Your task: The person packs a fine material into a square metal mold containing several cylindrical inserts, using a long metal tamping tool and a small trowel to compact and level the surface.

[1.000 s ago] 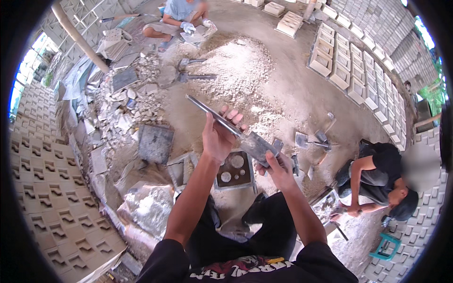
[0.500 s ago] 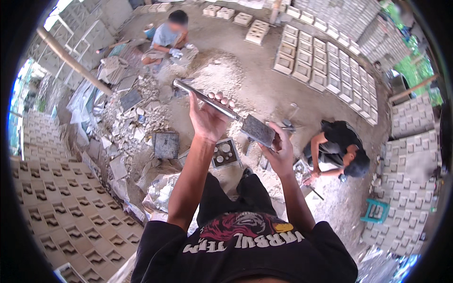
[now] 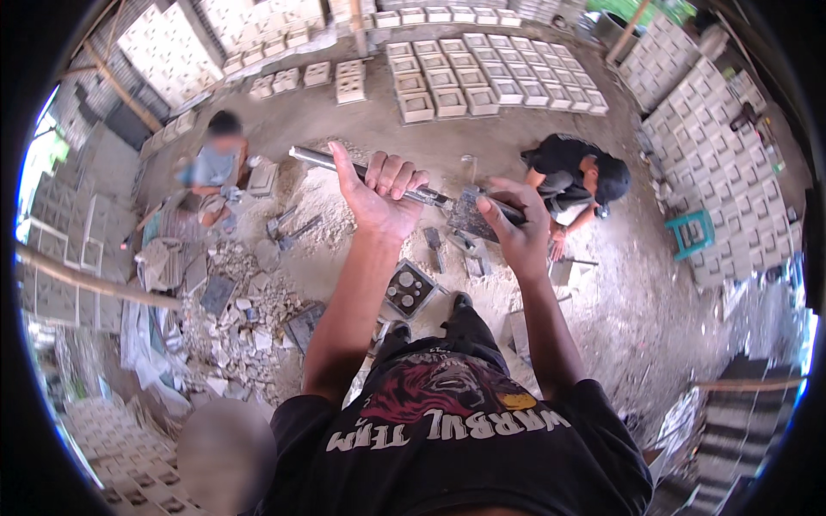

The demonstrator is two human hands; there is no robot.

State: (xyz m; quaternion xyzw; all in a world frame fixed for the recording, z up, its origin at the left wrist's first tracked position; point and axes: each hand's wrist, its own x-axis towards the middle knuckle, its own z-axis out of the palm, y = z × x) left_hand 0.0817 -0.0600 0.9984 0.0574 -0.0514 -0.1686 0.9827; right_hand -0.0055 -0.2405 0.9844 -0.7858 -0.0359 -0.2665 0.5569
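Note:
My left hand is wrapped round a metal rod, thumb pointing up along it. The rod slants down to the right, and a dark, flat rectangular plate is at its lower end. My right hand grips that plate between thumb and fingers. The fingers partly cover the plate and the joint is hard to make out. Below my hands, near my feet, a square mould with several pale round pieces in it lies on the ground. A dark flat tool lies just beyond it.
One person squats at the left by a pale block; another in black crouches at the right. Rubble and pale powder cover the ground. Rows of cast blocks lie at the back. A teal stool stands right.
The view has swung right and up, showing more of the back. My left fingers have closed further round the rod. My right hand has shifted its grip over the plate, which is tilted differently.

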